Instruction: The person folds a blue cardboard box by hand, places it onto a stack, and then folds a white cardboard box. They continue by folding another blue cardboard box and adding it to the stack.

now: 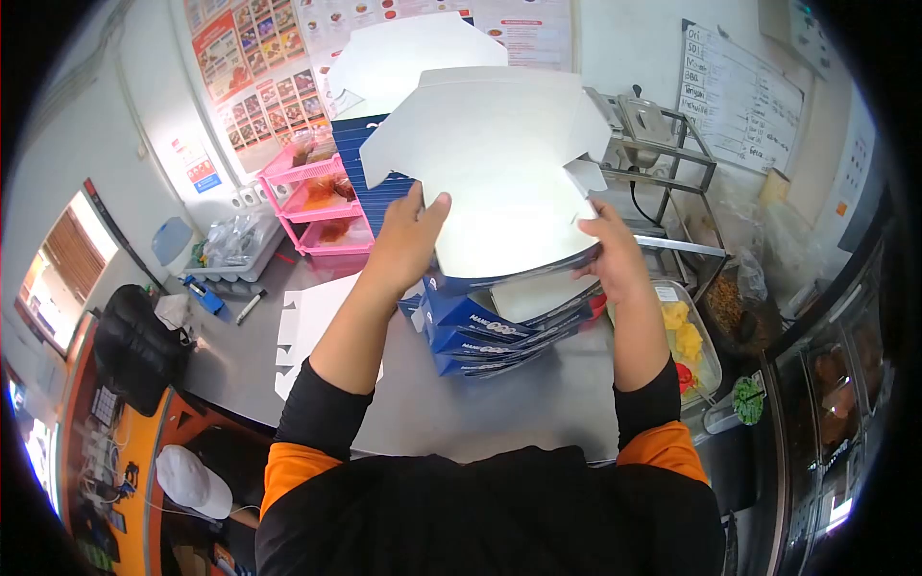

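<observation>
A paper food box, white inside with its lid flaps standing up, is between my two hands. My left hand grips its left side, thumb along the top edge. On the opposite side, my right hand holds the edge with the thumb over the rim and the fingers underneath. Directly below is a stack of blue printed boxes, nested in one another. Behind rises another white lid above blue striped card. A flat white carton sheet lies under my left forearm.
A pink tiered rack and a grey tray of plastic bags stand at the left. A marker lies on the metal table. Right are a tray with yellow pieces and a metal frame. A white cap shows lower left.
</observation>
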A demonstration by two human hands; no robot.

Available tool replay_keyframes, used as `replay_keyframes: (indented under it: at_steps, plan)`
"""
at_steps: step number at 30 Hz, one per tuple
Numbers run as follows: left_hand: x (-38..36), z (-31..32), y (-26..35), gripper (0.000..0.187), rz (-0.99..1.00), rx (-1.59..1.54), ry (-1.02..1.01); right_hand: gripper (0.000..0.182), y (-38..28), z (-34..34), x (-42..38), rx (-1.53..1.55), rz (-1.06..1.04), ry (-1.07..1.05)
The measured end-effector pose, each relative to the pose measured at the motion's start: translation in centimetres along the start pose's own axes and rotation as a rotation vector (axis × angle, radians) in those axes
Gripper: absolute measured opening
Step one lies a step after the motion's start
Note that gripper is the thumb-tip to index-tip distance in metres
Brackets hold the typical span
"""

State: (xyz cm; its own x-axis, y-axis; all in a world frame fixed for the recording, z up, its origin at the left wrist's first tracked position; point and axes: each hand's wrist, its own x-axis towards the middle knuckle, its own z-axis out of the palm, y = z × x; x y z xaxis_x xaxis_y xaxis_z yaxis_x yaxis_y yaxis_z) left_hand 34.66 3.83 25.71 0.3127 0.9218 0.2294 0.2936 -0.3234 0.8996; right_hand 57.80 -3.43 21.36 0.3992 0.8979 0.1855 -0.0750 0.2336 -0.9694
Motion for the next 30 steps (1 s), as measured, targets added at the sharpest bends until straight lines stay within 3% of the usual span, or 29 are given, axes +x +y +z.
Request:
replay_keyframes:
  at_steps: [5,8,10,12,16,22,25,28,30]
  plan:
    - [-1.9,-3.0,-1.2,0.068,-0.072,0.025,-0.081,0.050,-1.7,-5.1,0.6,0.001,-0.200,0.250]
    - [-0.4,-7.1,-8.3,0.051,-0.131,-0.006,0.184,0.048,-2.0,-6.7,0.4,-0.329,-0.131,0.392]
    - [1.4,-8.9,-16.5,0.052,-0.183,0.051,0.439,0.046,-1.4,-6.1,0.7,-0.394,-0.188,0.343]
    - [2.1,-9.9,-26.3,0.057,-0.241,0.557,0.490,0.042,0.1,-6.3,1.7,-0.497,-0.257,0.320]
    - [-0.5,-8.0,-32.9,0.086,-0.588,0.730,0.210,0.041,0.0,-5.2,1.6,-0.496,-0.253,0.287]
    - [-1.3,-7.4,-33.2,0.080,-0.737,0.911,0.102,0.040,0.1,-3.4,0.4,-0.846,-0.389,0.368]
    - [-1.0,-7.1,-29.8,0.077,-0.818,0.874,0.150,0.039,1.0,-3.9,0.1,-0.553,-0.242,0.228]
    - [-0.7,-7.3,-29.1,0.070,-0.795,0.947,0.000,0.035,1.8,-4.6,-0.4,-0.611,-0.428,0.312]
    - [0.4,-8.0,-30.6,0.061,-0.786,0.889,0.003,0.034,2.3,-5.4,-0.4,-0.603,-0.568,0.414]
